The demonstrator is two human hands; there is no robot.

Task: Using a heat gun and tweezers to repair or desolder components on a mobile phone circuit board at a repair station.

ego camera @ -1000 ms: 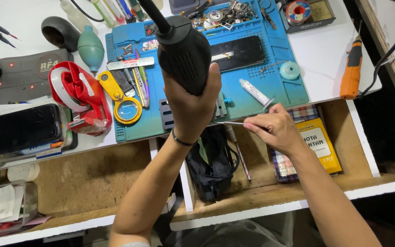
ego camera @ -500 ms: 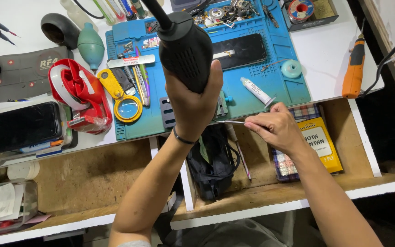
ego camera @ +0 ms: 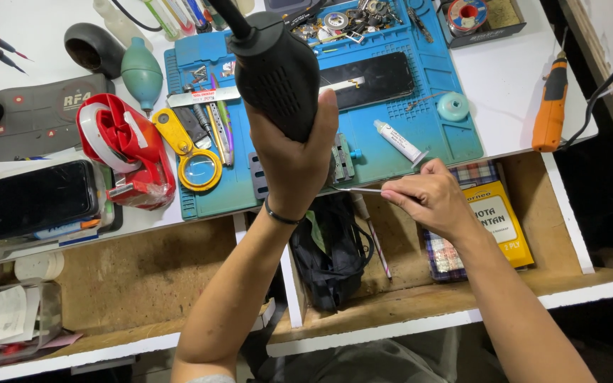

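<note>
My left hand grips a black hot-air gun handle, held upright over the blue work mat. My right hand pinches thin metal tweezers that point left toward the mat's front edge, just under my left hand. A black phone lies face down on the mat behind the gun. A small white glue tube rests on the mat just above my right hand.
A red tape dispenser, a yellow magnifier, a teal air blower and a dark phone sit at left. An orange screwdriver lies at right. An open drawer holds a black pouch and a yellow booklet.
Both hands and the hot-air gun stay almost in place; the view shifts only slightly.
</note>
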